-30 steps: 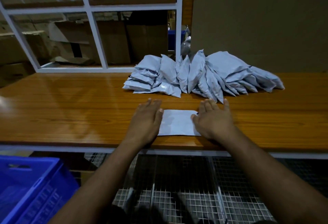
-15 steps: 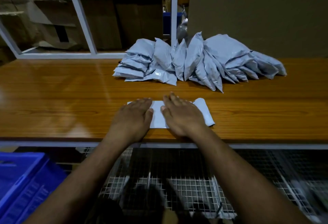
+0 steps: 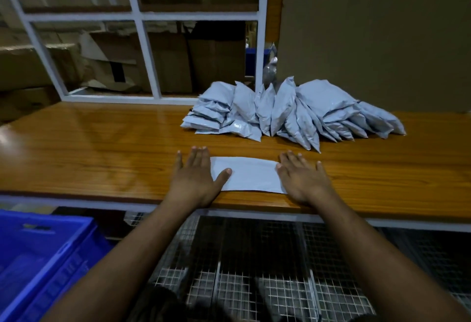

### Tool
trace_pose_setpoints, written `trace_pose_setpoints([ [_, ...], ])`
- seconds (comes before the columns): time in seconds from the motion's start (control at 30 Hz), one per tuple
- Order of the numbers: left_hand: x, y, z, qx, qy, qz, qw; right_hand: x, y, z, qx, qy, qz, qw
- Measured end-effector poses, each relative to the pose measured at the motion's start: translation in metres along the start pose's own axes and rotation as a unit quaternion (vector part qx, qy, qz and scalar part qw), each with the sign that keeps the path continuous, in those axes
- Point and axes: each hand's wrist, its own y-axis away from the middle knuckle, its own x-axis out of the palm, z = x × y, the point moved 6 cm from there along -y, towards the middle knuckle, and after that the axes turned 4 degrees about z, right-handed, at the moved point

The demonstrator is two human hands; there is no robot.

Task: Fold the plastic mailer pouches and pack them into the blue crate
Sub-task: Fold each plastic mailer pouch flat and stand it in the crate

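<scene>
A flat pale grey mailer pouch (image 3: 248, 174) lies near the front edge of the wooden table (image 3: 102, 153). My left hand (image 3: 196, 176) presses flat on its left end with straight fingers, thumb on the pouch. My right hand (image 3: 302, 177) lies flat on its right end, fingers spread. A heap of several filled grey pouches (image 3: 293, 112) sits farther back on the table. The blue crate (image 3: 43, 258) stands low at the left, below the table edge.
Behind the table rises a white frame (image 3: 145, 49) with cardboard boxes behind it, and a brown board (image 3: 377, 36) at the back right. A wire mesh rack (image 3: 254, 270) lies under the table in front of me.
My hands were side by side at the pouch's middle half a second ago; they have slid apart to its two ends, and the pouch now lies flat and smooth.
</scene>
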Motion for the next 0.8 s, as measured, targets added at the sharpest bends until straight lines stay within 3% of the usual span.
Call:
trace_pose_setpoints([
  [0.1,-0.012,0.028,-0.013,0.088,-0.011,-0.081,0.993,0.003,0.009,0.005,0.015,-0.019,-0.04,0.999],
  [0.2,-0.005,0.061,-0.025,0.209,0.0,-0.057,0.976,0.01,0.022,0.03,0.0,-0.02,-0.05,0.999],
  [0.33,0.009,0.079,0.028,0.234,-0.049,-0.104,0.965,0.017,0.038,0.091,-0.074,-0.013,-0.029,0.997],
  [0.47,-0.007,0.108,0.11,0.25,-0.005,-0.198,0.948,0.03,0.057,0.165,-0.206,-0.047,-0.003,0.977],
  [0.6,-0.027,0.166,0.198,0.226,-0.064,-0.271,0.933,0.041,0.081,0.258,-0.331,-0.161,-0.023,0.93],
  [0.7,-0.029,0.214,0.268,0.145,-0.07,-0.271,0.949,0.062,0.096,0.327,-0.393,-0.245,-0.026,0.886],
  [0.8,-0.022,0.268,0.329,0.046,-0.052,-0.241,0.968,0.102,0.11,0.393,-0.453,-0.252,0.001,0.855],
])
